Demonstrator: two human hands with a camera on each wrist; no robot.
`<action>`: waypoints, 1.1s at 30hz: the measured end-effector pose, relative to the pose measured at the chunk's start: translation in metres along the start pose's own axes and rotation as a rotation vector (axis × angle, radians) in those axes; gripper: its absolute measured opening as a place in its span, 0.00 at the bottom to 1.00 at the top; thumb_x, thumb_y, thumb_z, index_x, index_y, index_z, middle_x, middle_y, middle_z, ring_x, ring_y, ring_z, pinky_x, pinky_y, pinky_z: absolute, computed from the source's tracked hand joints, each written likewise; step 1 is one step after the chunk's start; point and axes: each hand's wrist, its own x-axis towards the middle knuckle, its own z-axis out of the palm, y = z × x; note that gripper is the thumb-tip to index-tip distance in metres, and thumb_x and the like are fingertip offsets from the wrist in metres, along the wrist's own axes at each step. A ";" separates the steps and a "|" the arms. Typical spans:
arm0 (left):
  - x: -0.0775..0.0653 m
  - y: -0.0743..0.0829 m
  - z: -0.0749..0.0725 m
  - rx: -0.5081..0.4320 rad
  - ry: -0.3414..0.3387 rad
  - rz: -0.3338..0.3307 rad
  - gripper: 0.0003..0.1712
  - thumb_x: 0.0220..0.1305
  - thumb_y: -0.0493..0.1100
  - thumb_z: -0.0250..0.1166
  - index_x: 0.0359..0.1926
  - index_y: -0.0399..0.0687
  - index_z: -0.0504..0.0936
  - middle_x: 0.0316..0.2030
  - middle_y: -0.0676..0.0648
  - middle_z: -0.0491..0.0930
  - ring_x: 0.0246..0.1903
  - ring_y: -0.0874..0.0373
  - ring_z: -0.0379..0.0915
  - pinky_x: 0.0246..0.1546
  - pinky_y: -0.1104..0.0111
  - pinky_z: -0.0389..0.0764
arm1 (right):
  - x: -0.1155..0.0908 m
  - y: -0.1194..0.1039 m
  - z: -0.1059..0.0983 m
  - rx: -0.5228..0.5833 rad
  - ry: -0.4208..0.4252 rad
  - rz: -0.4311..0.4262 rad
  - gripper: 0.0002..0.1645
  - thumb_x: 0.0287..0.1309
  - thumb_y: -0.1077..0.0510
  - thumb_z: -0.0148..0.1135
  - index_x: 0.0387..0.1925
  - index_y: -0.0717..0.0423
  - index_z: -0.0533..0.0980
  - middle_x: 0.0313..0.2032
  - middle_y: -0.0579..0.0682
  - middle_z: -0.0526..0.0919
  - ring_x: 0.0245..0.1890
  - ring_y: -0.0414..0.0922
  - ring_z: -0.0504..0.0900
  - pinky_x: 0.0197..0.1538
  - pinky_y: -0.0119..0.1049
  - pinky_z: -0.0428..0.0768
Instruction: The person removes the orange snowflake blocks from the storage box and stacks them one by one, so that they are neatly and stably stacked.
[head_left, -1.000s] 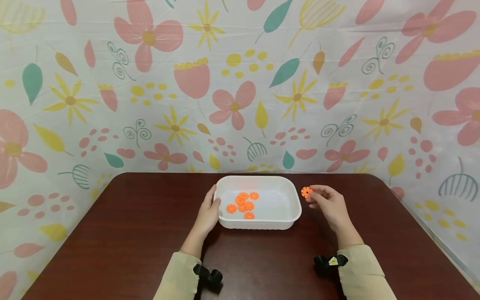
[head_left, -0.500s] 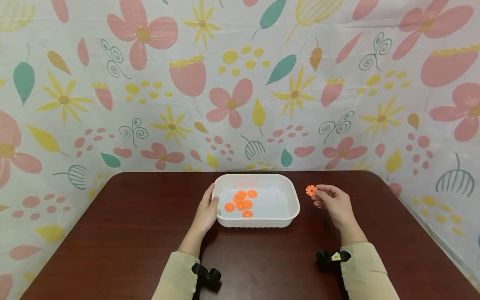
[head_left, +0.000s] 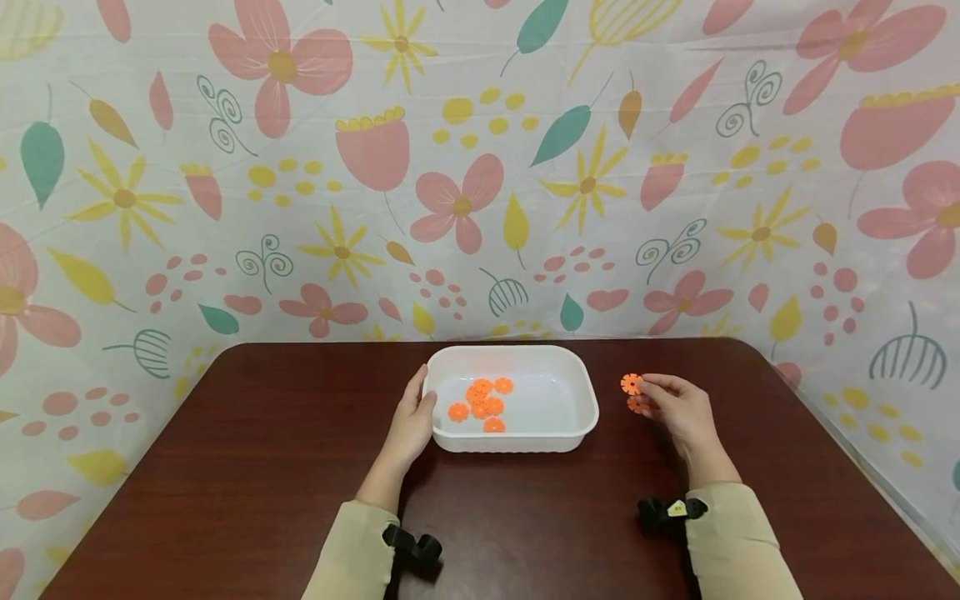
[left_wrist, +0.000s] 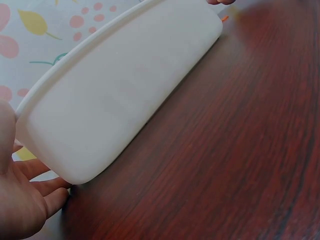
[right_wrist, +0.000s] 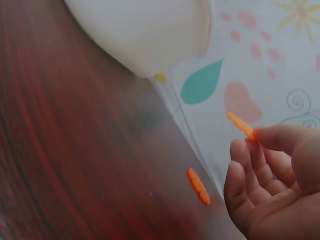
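Observation:
A white plastic basin (head_left: 540, 443) stands on the table with several orange notched discs (head_left: 493, 407) inside, mostly toward its left half. My left hand (head_left: 412, 419) grips the basin's left end, thumb near the rim and fingers along the outer wall; in the left wrist view the left hand (left_wrist: 25, 200) is at the corner. To the right of the basin, my right hand (head_left: 681, 414) pinches one orange notched disc (head_left: 632, 383) between thumb and fingertip. A second orange disc (right_wrist: 198, 186) shows below, apart from those fingers; whether it touches the table I cannot tell.
The dark red-brown wooden table (head_left: 300, 467) has a glossy top. A white cloth with printed flowers (head_left: 465, 208) hangs behind its far edge. Black wrist cameras (head_left: 414, 550) sit on both sleeves.
My right hand has moved slightly right, away from the basin, with the pinched disc. More of a second disc now shows below it. The left hand keeps its hold on the basin.

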 end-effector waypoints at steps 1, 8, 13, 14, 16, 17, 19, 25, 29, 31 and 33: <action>0.000 0.000 0.000 0.001 0.000 0.000 0.31 0.73 0.45 0.44 0.74 0.53 0.50 0.73 0.44 0.50 0.70 0.45 0.49 0.67 0.48 0.56 | 0.000 0.000 -0.001 -0.016 0.002 0.002 0.14 0.57 0.53 0.65 0.44 0.54 0.78 0.26 0.38 0.83 0.29 0.35 0.83 0.33 0.30 0.82; -0.001 0.001 0.000 0.011 0.002 0.004 0.31 0.73 0.45 0.44 0.74 0.53 0.51 0.73 0.43 0.50 0.70 0.44 0.50 0.67 0.48 0.57 | 0.000 0.004 -0.007 -0.076 0.033 0.007 0.15 0.59 0.52 0.63 0.45 0.54 0.77 0.27 0.36 0.82 0.29 0.33 0.82 0.32 0.30 0.82; -0.002 0.003 0.000 0.010 0.003 0.005 0.31 0.73 0.45 0.44 0.74 0.53 0.51 0.73 0.43 0.50 0.69 0.44 0.51 0.66 0.48 0.58 | 0.000 0.006 -0.010 -0.127 0.038 0.017 0.20 0.62 0.52 0.60 0.51 0.60 0.74 0.26 0.36 0.82 0.29 0.33 0.82 0.31 0.30 0.81; -0.002 0.003 0.000 0.010 0.005 0.006 0.31 0.73 0.44 0.44 0.74 0.53 0.51 0.73 0.43 0.51 0.69 0.44 0.52 0.66 0.49 0.59 | 0.000 0.007 -0.010 -0.133 0.038 0.021 0.22 0.62 0.52 0.59 0.52 0.63 0.73 0.27 0.36 0.81 0.29 0.33 0.82 0.31 0.30 0.82; -0.002 0.003 0.000 0.004 0.005 0.010 0.31 0.73 0.44 0.44 0.74 0.52 0.51 0.73 0.43 0.51 0.69 0.44 0.53 0.66 0.49 0.59 | 0.000 0.008 -0.010 -0.164 0.045 0.029 0.25 0.63 0.52 0.58 0.55 0.66 0.71 0.27 0.35 0.81 0.29 0.32 0.82 0.31 0.31 0.82; -0.002 0.002 0.000 0.002 0.006 0.012 0.31 0.73 0.44 0.44 0.74 0.52 0.51 0.73 0.43 0.51 0.69 0.44 0.53 0.66 0.49 0.59 | 0.000 0.008 -0.010 -0.181 0.051 0.033 0.26 0.63 0.52 0.58 0.56 0.66 0.71 0.27 0.35 0.80 0.28 0.32 0.82 0.31 0.31 0.81; -0.002 0.002 0.001 -0.002 0.005 0.016 0.31 0.73 0.44 0.44 0.74 0.52 0.51 0.73 0.43 0.51 0.68 0.44 0.53 0.65 0.49 0.60 | 0.001 0.009 -0.010 -0.212 0.065 0.042 0.28 0.63 0.51 0.57 0.57 0.67 0.70 0.27 0.34 0.80 0.28 0.31 0.81 0.30 0.31 0.81; -0.002 0.002 0.000 0.000 0.001 0.013 0.31 0.73 0.44 0.44 0.74 0.52 0.50 0.73 0.43 0.50 0.69 0.44 0.51 0.66 0.48 0.59 | 0.001 0.011 -0.010 -0.283 0.090 0.067 0.28 0.64 0.50 0.56 0.58 0.66 0.71 0.28 0.38 0.80 0.26 0.32 0.80 0.28 0.31 0.80; -0.003 0.002 0.000 0.004 -0.002 0.014 0.31 0.73 0.44 0.44 0.74 0.53 0.50 0.73 0.43 0.50 0.70 0.44 0.50 0.66 0.48 0.58 | 0.001 0.011 -0.011 -0.308 0.087 0.068 0.27 0.64 0.51 0.55 0.58 0.66 0.70 0.28 0.39 0.80 0.26 0.32 0.80 0.27 0.31 0.80; -0.003 0.002 0.000 0.003 -0.002 0.015 0.31 0.73 0.44 0.44 0.74 0.53 0.50 0.73 0.43 0.50 0.70 0.44 0.50 0.66 0.49 0.58 | 0.001 0.012 -0.011 -0.313 0.084 0.069 0.27 0.65 0.52 0.55 0.58 0.67 0.70 0.26 0.39 0.80 0.25 0.32 0.80 0.27 0.31 0.80; -0.003 0.002 0.000 0.003 -0.002 0.014 0.31 0.73 0.44 0.44 0.74 0.54 0.50 0.73 0.43 0.50 0.70 0.44 0.51 0.66 0.49 0.58 | 0.000 0.012 -0.011 -0.314 0.084 0.072 0.27 0.65 0.52 0.55 0.58 0.67 0.70 0.25 0.38 0.80 0.24 0.32 0.80 0.26 0.31 0.80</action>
